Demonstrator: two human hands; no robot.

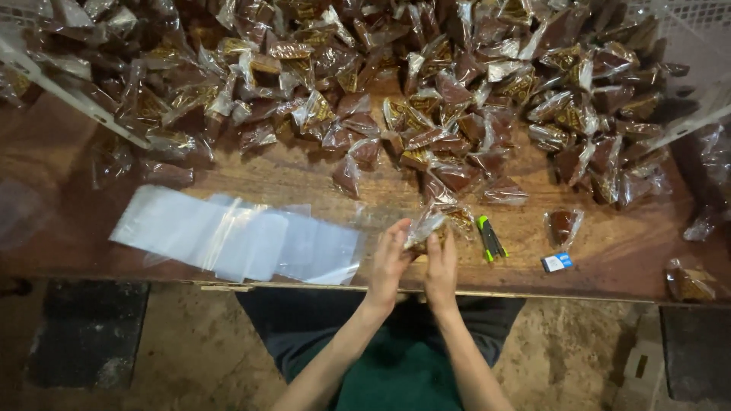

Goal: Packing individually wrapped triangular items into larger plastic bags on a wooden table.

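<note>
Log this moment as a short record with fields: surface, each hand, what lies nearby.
surface: brown wooden table
left hand: left hand, fingers closed on a clear wrapped packet
right hand: right hand, on the same packet from below
left of hands: stack of clear plastic bags, lying flat
right of hands: green and black tool; small blue and white item; single brown packet
behind: large pile of brown wrapped pieces

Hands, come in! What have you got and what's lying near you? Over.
Left hand and right hand both closed on one wrapped brown sweet. Empty clear bags left of them. Green-black cutter just right. Sweet pile beyond.
</note>
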